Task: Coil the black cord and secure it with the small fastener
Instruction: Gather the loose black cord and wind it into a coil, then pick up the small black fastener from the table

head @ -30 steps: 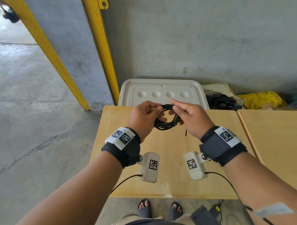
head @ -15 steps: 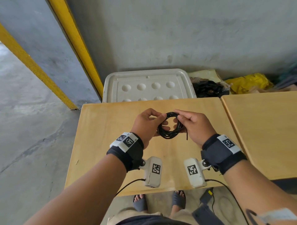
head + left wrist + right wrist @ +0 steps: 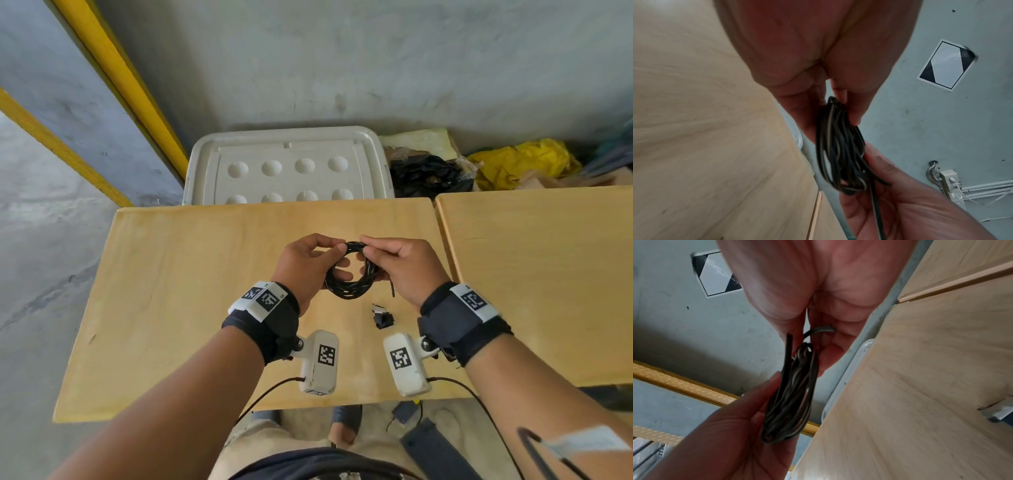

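The black cord (image 3: 349, 274) is wound into a small round coil, held in the air above the wooden table (image 3: 191, 308) between both hands. My left hand (image 3: 310, 265) pinches the coil's left side between thumb and fingers. My right hand (image 3: 399, 263) pinches its right side, and a loose cord end (image 3: 391, 289) hangs below that hand. The wrist views show the coil (image 3: 840, 154) (image 3: 791, 395) edge-on between the fingers of both hands. A small black fastener (image 3: 382, 317) with a white tab lies on the table just below the coil, untouched.
A second wooden table (image 3: 548, 274) adjoins on the right. Behind the tables, a white plastic lid (image 3: 287, 164) with round dimples, a black bag (image 3: 428, 174) and yellow bags (image 3: 520, 162) lie against the grey wall. A yellow-edged frame (image 3: 113, 78) stands at the left.
The head view has tilted down, so the hands and coil sit nearer the table's middle. The fastener below the coil has come into view. Both hands keep their hold on the coil.
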Tool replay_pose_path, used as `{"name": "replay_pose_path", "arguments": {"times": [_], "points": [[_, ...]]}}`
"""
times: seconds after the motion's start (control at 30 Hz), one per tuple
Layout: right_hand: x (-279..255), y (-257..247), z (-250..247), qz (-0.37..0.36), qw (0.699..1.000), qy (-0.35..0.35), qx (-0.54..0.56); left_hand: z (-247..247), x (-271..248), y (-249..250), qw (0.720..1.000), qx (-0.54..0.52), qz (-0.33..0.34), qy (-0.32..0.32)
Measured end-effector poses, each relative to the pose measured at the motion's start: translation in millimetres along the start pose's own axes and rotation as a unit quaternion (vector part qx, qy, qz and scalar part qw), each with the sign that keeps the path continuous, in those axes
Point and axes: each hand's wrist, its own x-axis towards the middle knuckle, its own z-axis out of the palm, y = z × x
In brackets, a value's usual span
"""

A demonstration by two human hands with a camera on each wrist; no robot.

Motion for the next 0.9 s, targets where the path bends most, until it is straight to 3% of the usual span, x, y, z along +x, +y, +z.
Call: {"name": "replay_pose_path", "arguments": {"times": [0.33, 0.43, 0.5, 0.6, 0.67, 0.9], "points": [[16.3, 21.7, -28.9, 0.045, 0.997, -0.061, 0.001, 14.5, 14.7, -21.1, 0.994, 0.073, 0.058, 0.050], [20.0, 43.1, -32.7, 0.088, 0.993, -0.052, -0.063, 5.7, 14.4, -31.4, 0.992, 0.098, 0.051, 0.068], [22.4, 64.8, -35.3, 0.081, 0.968, -0.081, -0.221, -1.5, 12.2, -38.2, 0.990, 0.105, 0.041, 0.085], [26.3, 96.2, -37.4, 0.074, 0.862, -0.202, -0.459, -9.5, 7.6, -46.0, 0.989, 0.106, 0.029, 0.103], [28.2, 110.1, -37.7, 0.082, 0.814, -0.265, -0.511, -13.0, 4.0, -48.8, 0.988, 0.104, 0.026, 0.109], [32.5, 119.4, -26.2, 0.072, 0.820, -0.281, -0.494, -22.1, -8.6, -54.8, 0.988, 0.088, 0.023, 0.124]]}}
